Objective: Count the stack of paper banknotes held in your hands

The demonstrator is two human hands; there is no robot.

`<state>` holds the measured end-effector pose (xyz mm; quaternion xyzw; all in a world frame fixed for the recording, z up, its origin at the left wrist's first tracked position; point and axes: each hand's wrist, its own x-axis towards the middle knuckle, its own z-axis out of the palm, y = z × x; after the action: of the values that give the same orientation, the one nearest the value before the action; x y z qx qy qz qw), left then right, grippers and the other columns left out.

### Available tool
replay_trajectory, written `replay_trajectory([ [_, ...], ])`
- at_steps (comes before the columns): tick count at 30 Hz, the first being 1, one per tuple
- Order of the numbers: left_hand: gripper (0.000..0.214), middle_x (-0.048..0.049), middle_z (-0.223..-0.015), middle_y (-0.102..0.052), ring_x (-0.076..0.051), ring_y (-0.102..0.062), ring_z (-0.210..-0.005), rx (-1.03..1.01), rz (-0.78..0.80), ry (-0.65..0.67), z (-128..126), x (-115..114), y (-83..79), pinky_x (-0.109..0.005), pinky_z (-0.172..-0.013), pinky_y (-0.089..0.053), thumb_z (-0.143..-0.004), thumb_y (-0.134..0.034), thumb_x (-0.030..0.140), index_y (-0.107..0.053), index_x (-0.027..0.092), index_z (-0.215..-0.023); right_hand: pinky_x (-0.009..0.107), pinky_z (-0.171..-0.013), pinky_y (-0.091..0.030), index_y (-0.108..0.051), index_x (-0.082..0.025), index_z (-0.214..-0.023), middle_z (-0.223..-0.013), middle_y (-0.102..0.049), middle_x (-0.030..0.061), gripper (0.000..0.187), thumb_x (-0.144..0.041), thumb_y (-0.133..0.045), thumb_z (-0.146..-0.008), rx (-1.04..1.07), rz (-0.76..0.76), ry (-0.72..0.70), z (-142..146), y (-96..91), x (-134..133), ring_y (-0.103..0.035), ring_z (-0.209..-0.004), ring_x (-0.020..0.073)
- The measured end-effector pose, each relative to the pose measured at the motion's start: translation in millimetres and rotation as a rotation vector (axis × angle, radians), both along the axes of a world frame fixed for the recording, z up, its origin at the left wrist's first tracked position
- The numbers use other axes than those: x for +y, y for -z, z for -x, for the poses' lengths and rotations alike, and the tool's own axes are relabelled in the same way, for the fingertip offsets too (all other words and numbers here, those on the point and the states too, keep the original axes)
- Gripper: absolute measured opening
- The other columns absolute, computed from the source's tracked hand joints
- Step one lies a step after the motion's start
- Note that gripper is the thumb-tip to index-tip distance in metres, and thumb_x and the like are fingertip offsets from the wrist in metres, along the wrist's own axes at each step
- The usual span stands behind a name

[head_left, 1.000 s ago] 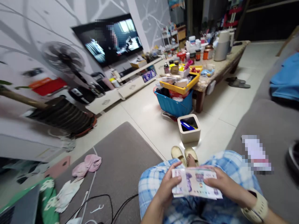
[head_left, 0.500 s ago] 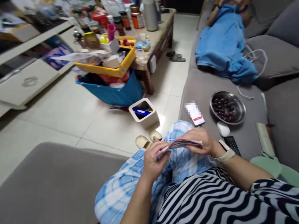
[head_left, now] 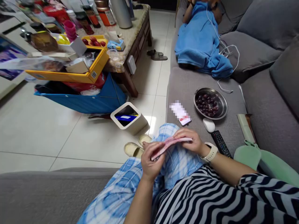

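Pink paper: a thin, slightly bowed sheaf of banknotes, nearly edge-on above the checked trousers. Pinched between the fingers at both ends, by the left hand at the near left and by the right hand at the far right. Probably light, limp and easily creased, apt to slip note against note; best gripped flat by the short ends. Right and beyond, on the sofa: phone, metal bowl of dark fruit, remote.

Paper banknotes, shiny metal bowl (smooth-looking), matt cloth sofa
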<state>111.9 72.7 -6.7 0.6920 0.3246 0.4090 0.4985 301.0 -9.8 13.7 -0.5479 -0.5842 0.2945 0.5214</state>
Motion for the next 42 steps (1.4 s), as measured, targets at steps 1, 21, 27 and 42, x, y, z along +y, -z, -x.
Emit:
replay_trajectory([
  [1, 0.029, -0.0086, -0.096, -0.067, -0.024, -0.060, -0.096, 0.001, 0.014, -0.011, -1.3, -0.2, 0.7, -0.044, -0.092, -0.042, -0.069, -0.070, 0.029, -0.067, 0.021, -0.096, 0.042, -0.088, -0.047, -0.065, -0.021, -0.100, -0.099, -0.067, 0.0088, 0.023, -0.028, -0.057, -0.080, -0.001, 0.009, 0.010, -1.6, 0.2, 0.9, -0.060, -0.097, 0.0226],
  [21, 0.040, -0.0079, -0.100, -0.067, -0.026, -0.061, -0.098, -0.387, 0.625, -0.126, 4.2, 27.0, -15.9, -0.038, -0.085, -0.047, -0.071, -0.065, 0.037, -0.065, 0.017, -0.105, 0.031, -0.074, -0.049, -0.054, -0.020, -0.107, -0.092, -0.064, 0.0022, 0.043, -0.032, -0.069, -0.069, 0.395, 0.171, 0.127, 34.2, -27.2, 75.2, -0.059, -0.082, 0.0179],
  [27, 0.048, -0.0079, -0.107, -0.065, -0.022, -0.061, -0.099, -0.502, 0.614, -0.407, 30.5, 50.4, -33.4, -0.033, -0.084, -0.047, -0.070, -0.066, 0.040, -0.058, 0.021, -0.114, 0.038, -0.082, -0.051, -0.056, -0.017, -0.099, -0.093, -0.067, 0.0050, 0.031, -0.035, -0.060, -0.074, 0.958, 0.300, 0.001, 123.1, -32.3, 148.0, -0.063, -0.091, 0.0221],
  [42, 0.028, -0.0043, -0.091, -0.063, -0.014, -0.060, -0.073, -0.587, 0.985, -0.439, 132.6, 112.7, 4.6, -0.026, -0.062, -0.049, -0.073, -0.062, 0.028, -0.058, 0.020, -0.099, 0.041, -0.089, -0.044, -0.061, -0.016, -0.101, -0.100, -0.067, 0.0066, 0.034, -0.021, -0.060, -0.067, 0.486, 0.389, -0.356, 194.2, 33.2, 218.9, -0.061, -0.094, 0.0234],
])
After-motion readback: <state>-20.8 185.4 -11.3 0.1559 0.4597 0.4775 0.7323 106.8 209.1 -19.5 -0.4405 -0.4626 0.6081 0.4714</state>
